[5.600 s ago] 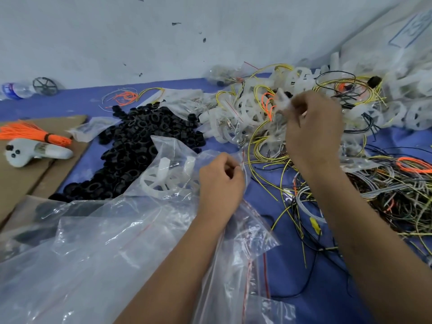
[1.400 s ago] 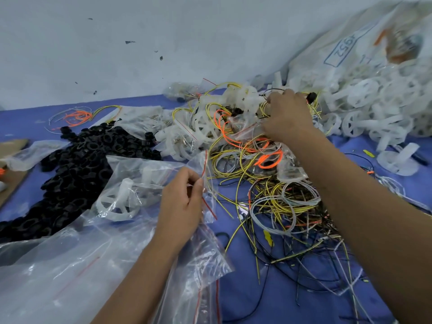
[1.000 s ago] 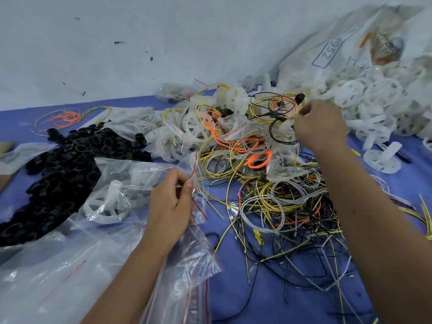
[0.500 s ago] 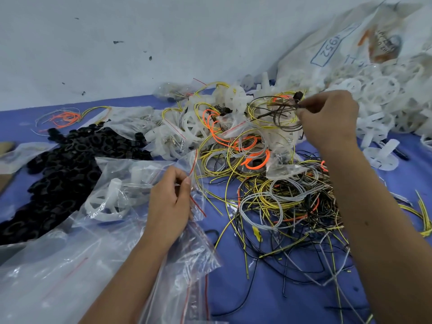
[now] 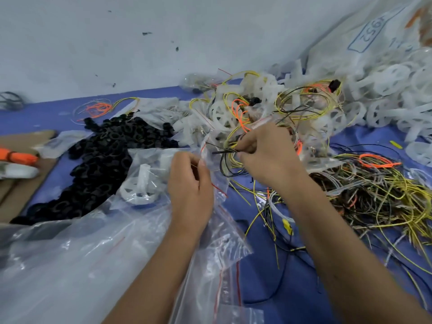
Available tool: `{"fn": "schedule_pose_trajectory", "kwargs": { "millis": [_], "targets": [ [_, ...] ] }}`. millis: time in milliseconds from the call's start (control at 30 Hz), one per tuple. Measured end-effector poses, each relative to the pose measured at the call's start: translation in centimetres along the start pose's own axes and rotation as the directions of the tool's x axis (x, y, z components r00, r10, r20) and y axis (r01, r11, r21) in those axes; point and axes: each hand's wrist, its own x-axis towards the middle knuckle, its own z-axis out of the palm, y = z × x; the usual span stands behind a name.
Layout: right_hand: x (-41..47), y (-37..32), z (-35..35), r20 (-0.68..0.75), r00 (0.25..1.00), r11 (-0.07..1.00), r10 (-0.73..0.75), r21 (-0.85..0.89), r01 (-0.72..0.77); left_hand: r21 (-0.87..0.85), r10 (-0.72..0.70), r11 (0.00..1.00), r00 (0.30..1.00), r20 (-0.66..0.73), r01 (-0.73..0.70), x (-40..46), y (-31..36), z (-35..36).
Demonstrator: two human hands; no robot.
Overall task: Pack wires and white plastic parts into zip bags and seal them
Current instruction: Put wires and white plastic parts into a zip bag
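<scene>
My left hand (image 5: 190,183) pinches the mouth of a clear zip bag (image 5: 149,164) with a red seal line. Inside the bag lies a white plastic wheel part (image 5: 139,187). My right hand (image 5: 264,153) pinches a small coil of black and yellow wire (image 5: 225,155) right at the bag's mouth. A big tangle of yellow, black, white and orange wires (image 5: 369,195) lies to the right on the blue cloth. White plastic wheel parts (image 5: 397,94) are heaped at the back right.
A heap of black rings (image 5: 105,160) lies at the left. Several clear zip bags (image 5: 70,265) lie in front of me. Cardboard (image 5: 14,190) with an orange bundle (image 5: 16,156) is at the far left. A large printed sack (image 5: 364,40) leans on the wall.
My right hand lifted a coil of black and yellow wire out of the far pile and carried it left and toward me, to the bag's mouth. My left hand kept its hold on the bag.
</scene>
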Motion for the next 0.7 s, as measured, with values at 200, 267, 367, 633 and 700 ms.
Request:
{"fn": "schedule_pose_trajectory", "kwargs": {
  "millis": [200, 267, 367, 633, 700],
  "targets": [
    [0.4, -1.4, 1.9, 0.204, 0.979, 0.999, -0.022, -0.043, 0.032, 0.005, 0.232, 0.972, 0.971, 0.059, -0.233, 0.0, 0.3, 0.2],
    [0.5, -1.9, 2.3, 0.272, 0.962, 0.999, -0.030, -0.020, 0.037, -0.007, 0.277, 0.961, 0.959, 0.059, -0.278, 0.0, 0.4, 0.1],
    [0.6, -2.1, 2.7, 0.351, 0.935, 0.999, -0.045, 0.036, 0.035, -0.043, 0.282, 0.959, 0.958, 0.056, -0.280, 0.0, 0.9, -0.2],
    [-0.5, -2.8, 5.8, 0.313, 0.919, 0.864, -0.238, 0.501, 0.053, -0.138, 0.357, 0.924, 0.934, -0.013, -0.355, -0.4, 2.1, -0.6],
    [-0.2, -3.4, 6.5, 0.349, 0.919, 0.752, -0.181, 0.651, -0.099, -0.138, 0.348, 0.928, 0.937, -0.017, -0.347, -0.4, 1.9, -0.6]
  ]
}}
